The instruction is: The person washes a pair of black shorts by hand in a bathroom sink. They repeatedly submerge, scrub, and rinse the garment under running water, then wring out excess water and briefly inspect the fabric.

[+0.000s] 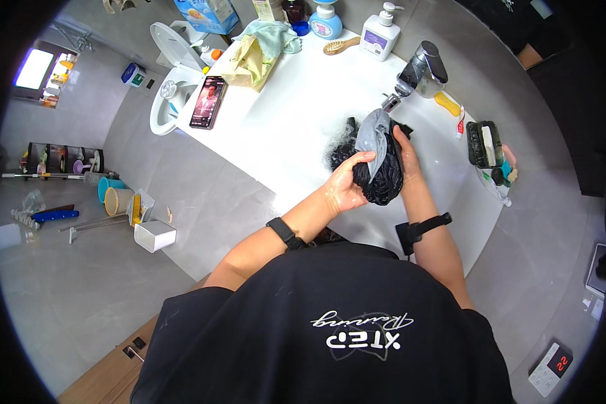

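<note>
Between my hands is a bunched wet black cloth (384,182) with a light grey part (372,132) folded on top. My left hand (348,184) grips its left side, thumb over the grey part. On the right side, my right hand (408,154) holds the black fabric. The bundle is above the white washbasin (434,151), just below a chrome faucet (409,76). More dark wet fabric (344,149) with suds shows behind it at the left. The fingers beneath the bundle are partly hidden.
A smartphone (208,102) lies at the counter's left edge, near a tissue pack (250,63). At the back stand a pump bottle (380,34) and a wooden hairbrush (341,46). A soap box (485,145) and toothpaste tube (460,123) lie right. A toilet (157,113) stands beyond the counter.
</note>
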A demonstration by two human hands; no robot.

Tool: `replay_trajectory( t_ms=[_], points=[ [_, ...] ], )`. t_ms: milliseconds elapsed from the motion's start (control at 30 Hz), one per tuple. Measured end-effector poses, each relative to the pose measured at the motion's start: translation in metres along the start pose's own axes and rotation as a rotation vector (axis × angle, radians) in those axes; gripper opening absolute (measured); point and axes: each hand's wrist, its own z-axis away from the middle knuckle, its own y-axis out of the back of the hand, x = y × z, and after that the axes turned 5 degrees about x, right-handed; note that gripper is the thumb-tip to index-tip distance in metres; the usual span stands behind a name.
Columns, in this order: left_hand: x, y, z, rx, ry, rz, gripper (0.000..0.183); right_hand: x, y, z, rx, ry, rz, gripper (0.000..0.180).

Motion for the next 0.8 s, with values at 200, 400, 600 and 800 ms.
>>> replay_trajectory(
  t_ms=[200,400,600,800],
  points=[
    [-0.002,-0.002,-0.001,0.043,-0.061,-0.368,0.046,-0.023,-0.023,-0.006,0.305,0.267,0.873,0.028],
    [-0.011,0.021,-0.034,0.407,-0.299,-1.649,0.047,0.01,-0.01,-0.033,0.47,0.165,1.847,0.03],
    [-0.012,0.023,-0.029,0.493,-0.275,-1.39,0.041,0.01,0.01,-0.021,0.399,0.273,1.775,0.046],
    [0.008,-0.001,-0.005,0.04,-0.036,-0.367,0.027,0.008,0.007,0.024,0.243,0.339,0.182,0.059]
  ],
)
